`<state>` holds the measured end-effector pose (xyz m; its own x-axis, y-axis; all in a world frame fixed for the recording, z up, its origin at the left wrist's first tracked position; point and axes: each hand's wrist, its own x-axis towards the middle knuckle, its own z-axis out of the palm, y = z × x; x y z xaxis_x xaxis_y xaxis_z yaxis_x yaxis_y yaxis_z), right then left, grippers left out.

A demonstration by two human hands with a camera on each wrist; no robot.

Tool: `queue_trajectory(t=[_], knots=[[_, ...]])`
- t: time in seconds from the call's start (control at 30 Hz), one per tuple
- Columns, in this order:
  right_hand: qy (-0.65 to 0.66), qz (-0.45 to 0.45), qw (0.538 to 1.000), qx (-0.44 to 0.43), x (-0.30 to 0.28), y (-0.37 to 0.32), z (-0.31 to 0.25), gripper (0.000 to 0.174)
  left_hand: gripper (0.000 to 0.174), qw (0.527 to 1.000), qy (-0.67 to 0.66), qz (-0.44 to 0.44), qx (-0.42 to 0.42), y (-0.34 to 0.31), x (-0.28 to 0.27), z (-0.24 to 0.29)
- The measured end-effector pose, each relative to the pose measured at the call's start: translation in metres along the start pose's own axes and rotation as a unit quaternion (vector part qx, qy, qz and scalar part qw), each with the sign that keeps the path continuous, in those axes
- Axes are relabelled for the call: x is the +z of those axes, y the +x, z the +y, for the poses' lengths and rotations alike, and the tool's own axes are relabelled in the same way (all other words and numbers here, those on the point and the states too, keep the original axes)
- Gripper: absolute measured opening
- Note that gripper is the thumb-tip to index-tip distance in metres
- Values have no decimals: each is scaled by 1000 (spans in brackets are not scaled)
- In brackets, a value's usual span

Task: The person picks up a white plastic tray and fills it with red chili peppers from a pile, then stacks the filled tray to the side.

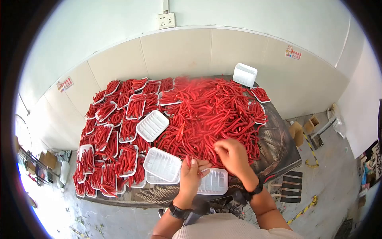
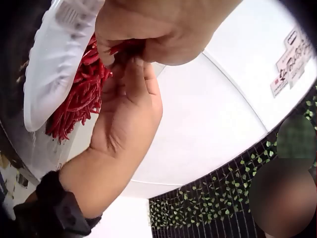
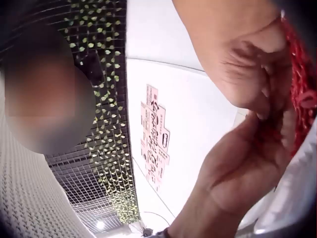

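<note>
My left hand (image 1: pixel 191 177) holds a few red chilies (image 1: pixel 188 159) between thumb and fingers, above the near edge of a large loose chili heap (image 1: pixel 211 115). To its right, my right hand (image 1: pixel 232 157) hangs over the heap with fingers bent; I cannot tell whether a chili is in it. Both wrist views show the two hands close together, with red chili (image 3: pixel 270 134) showing between them and the fingertips largely hidden. Under and beside the left hand lie a white plastic tray (image 1: pixel 213 182) and a stack of white trays (image 1: pixel 162 164).
Chili-filled white trays (image 1: pixel 127 159) crowd the table's left side. Another white tray (image 1: pixel 152 126) lies between them and the heap. A white tray stack (image 1: pixel 244 75) stands at the back right, near a filled tray (image 1: pixel 260 95). The dark tabletop (image 1: pixel 278 147) shows at right.
</note>
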<state>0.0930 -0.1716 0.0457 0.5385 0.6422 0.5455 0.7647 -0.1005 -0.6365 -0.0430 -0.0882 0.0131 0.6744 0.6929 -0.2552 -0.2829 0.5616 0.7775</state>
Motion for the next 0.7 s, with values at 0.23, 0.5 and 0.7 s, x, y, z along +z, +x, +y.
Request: queue_trajectory(t=[0.23, 0.5, 0.7], knots=[[-330, -62, 942, -24, 27, 24, 44, 13, 16, 985, 134, -102, 22, 3, -29, -2], [86, -157, 978, -111, -9, 1, 5, 10, 16, 993, 39, -90, -62, 7, -31, 0], [198, -218, 956, -12, 7, -4, -2, 17, 23, 963, -26, -229, -143, 18, -40, -2]])
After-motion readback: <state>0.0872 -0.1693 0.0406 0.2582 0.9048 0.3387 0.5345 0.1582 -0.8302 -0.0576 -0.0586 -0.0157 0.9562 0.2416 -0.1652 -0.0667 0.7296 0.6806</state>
